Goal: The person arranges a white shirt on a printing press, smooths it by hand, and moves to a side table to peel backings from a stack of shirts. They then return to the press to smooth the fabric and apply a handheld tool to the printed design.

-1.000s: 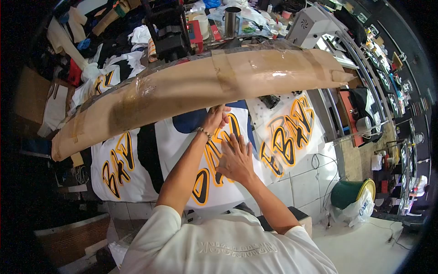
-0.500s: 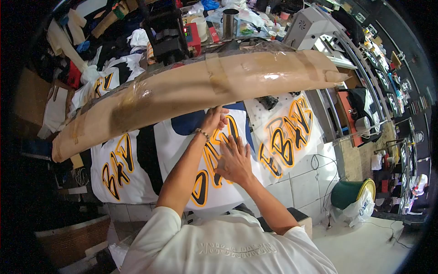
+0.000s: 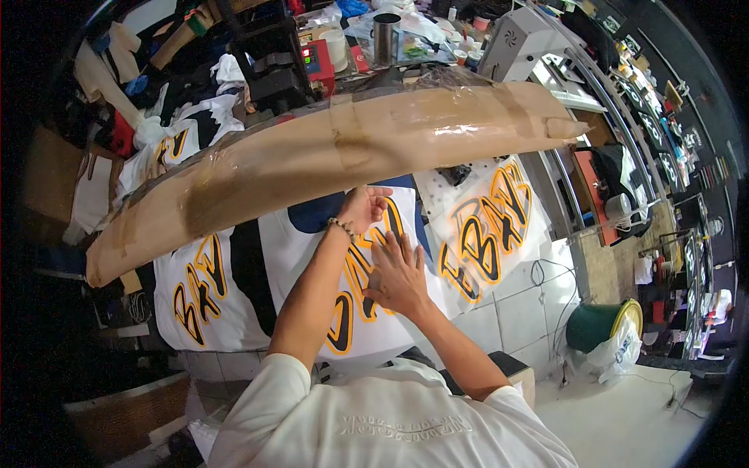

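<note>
1. The right hand [image 3: 398, 274] lies flat on the white jersey [image 3: 285, 249], fingers spread, probably to keep the orange-and-black lettering [image 3: 341, 324] smooth against the soft cloth
2. The left hand [image 3: 360, 209], a beaded bracelet at its wrist, rests near the dark collar; its fingers are curled, and I cannot tell if they pinch anything
3. The jersey lies spread on the table, beneath a long curved cardboard panel [image 3: 312, 156] wrapped in glossy tape
4. A shiny lettered film sheet [image 3: 484, 234] lies just beside the jersey

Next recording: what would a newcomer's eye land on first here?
The long taped cardboard strip arching across the upper middle. Below it, at centre, the right hand lies flat on a white jersey with black-and-orange letters, the left hand just above. A matching letter sheet lies to their right.
</note>
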{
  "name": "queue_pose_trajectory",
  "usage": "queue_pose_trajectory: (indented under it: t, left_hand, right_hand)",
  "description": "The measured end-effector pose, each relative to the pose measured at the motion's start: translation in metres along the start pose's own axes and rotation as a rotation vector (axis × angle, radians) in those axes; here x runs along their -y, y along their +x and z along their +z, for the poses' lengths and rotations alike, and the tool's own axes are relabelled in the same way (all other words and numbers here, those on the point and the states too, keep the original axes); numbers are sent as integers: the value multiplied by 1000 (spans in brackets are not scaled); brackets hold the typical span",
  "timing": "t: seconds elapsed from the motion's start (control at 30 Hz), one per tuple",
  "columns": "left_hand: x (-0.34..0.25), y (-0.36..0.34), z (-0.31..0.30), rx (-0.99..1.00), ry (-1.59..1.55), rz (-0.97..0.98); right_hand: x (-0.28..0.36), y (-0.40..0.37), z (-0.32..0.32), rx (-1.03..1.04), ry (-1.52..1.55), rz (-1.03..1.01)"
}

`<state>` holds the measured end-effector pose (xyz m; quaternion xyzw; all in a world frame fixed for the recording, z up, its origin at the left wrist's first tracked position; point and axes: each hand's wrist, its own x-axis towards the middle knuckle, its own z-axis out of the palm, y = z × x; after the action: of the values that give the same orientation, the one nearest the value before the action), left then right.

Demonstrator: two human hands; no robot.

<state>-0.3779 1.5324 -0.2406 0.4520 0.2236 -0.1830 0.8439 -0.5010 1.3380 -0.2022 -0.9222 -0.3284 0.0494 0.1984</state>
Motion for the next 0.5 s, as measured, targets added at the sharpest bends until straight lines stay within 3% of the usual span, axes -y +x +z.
queue_pose_trajectory:
  t: [0.5]
  left_hand:
    - [-4,-1,5,-48,65,-5]
  right_hand:
    - [1,0,-2,3,-13,-7]
